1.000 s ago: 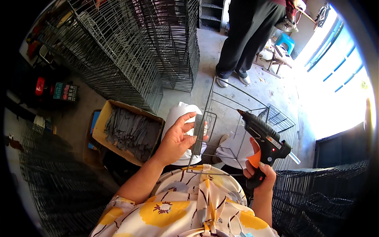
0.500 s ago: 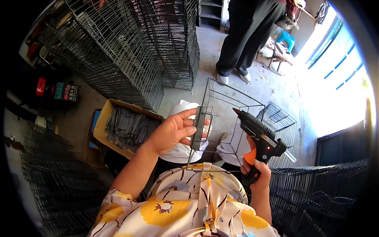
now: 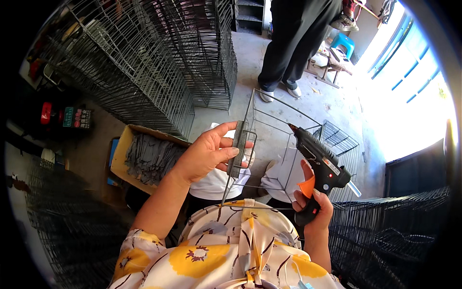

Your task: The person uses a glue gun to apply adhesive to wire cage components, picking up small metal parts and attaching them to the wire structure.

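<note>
Pale floor, wire frame.
Left hand pinches grey strip, right hand clutches glue gun; careless swing might burn.

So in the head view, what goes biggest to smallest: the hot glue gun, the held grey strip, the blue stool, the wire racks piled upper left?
1. Wire racks
2. Hot glue gun
3. Grey strip and blue stool: can't rank them; the strip looks longer, the stool wider but farther away.
</note>
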Action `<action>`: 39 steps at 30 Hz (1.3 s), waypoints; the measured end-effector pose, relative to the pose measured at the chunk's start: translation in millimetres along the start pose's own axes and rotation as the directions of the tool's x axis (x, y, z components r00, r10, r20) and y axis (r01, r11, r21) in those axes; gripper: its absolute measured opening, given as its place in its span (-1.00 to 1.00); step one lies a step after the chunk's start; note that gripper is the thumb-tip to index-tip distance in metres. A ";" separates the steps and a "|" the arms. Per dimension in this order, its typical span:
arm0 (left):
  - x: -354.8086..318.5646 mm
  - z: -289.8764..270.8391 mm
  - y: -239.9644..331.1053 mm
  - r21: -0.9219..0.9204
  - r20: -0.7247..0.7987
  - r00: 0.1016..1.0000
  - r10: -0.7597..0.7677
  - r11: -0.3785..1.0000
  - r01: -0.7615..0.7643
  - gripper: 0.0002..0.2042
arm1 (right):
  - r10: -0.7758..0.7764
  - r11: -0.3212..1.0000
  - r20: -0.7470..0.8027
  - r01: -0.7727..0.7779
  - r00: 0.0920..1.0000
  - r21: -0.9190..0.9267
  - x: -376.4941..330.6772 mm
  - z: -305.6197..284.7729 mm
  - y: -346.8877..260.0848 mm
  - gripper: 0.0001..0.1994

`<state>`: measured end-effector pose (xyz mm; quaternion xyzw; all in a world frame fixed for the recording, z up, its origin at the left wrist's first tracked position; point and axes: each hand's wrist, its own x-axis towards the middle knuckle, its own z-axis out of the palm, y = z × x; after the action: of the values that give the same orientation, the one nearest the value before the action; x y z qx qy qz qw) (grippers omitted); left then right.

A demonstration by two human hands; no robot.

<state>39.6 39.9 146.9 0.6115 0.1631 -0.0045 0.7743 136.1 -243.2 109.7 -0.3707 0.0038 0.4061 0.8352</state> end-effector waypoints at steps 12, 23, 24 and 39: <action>10.3 -2.4 8.3 0.003 0.030 0.999 -0.042 0.999 0.042 -0.56 | -0.029 0.995 0.085 0.037 0.996 -0.090 -0.4 -6.4 -4.1 -0.18; 19.5 -6.1 8.2 -0.076 0.058 0.995 -0.076 0.994 0.081 -0.65 | -0.347 0.763 0.214 0.407 0.913 -0.502 -11.8 -7.6 -41.6 -0.25; 19.6 -5.4 8.5 -0.084 0.059 0.995 -0.084 0.992 0.089 -0.66 | -0.343 0.761 0.302 0.452 0.889 -0.466 -7.1 -5.3 -43.7 -0.26; 27.1 -9.0 4.4 -0.194 0.064 0.995 -0.074 0.977 0.085 -0.70 | -0.128 0.797 0.269 0.260 0.955 -0.545 16.3 17.7 -34.7 -0.46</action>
<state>64.0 54.8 142.3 0.5248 0.1650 -0.0368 0.8343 165.4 -234.9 139.0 -0.5567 -0.2487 0.3379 0.7170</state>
